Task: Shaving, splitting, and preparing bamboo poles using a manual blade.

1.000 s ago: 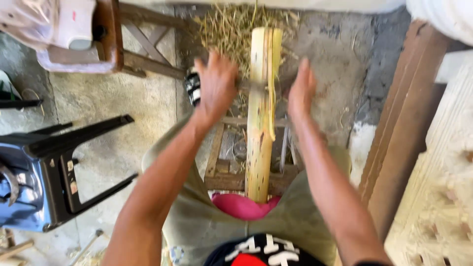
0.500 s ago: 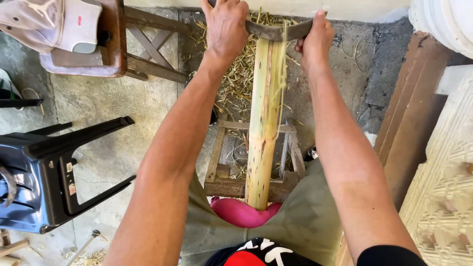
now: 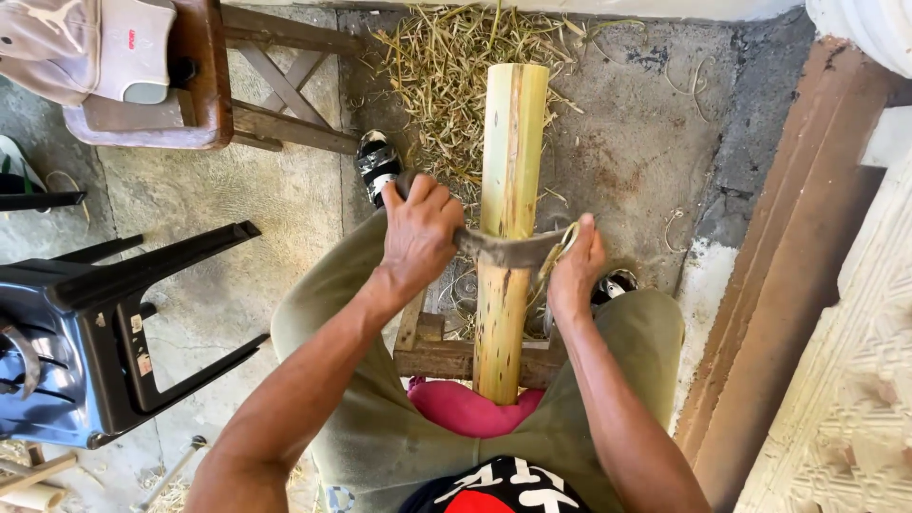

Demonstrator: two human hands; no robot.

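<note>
Bamboo pole (image 3: 506, 237) butts against pink cushion (image 3: 465, 408) at my lap and rests on wooden stand (image 3: 446, 353). My left hand (image 3: 418, 233) and right hand (image 3: 574, 271) are each clenched on an end of the drawknife (image 3: 508, 249) lying across the pole. Shavings (image 3: 446, 71) litter the concrete floor beyond.

A bamboo pole (image 3: 509, 228) runs lengthwise between the seated person's knees, its near end on a cushion (image 3: 465, 408) atop a low wooden frame (image 3: 446, 356). A curved blade (image 3: 503, 249) lies across the pole, the left hand (image 3: 418, 233) on one end, the right hand (image 3: 573, 271) on the other. Shavings (image 3: 437, 66) litter the floor beyond. A plastic chair (image 3: 104, 323) lies overturned at left; a wooden stool (image 3: 204, 85) stands behind it.
</note>
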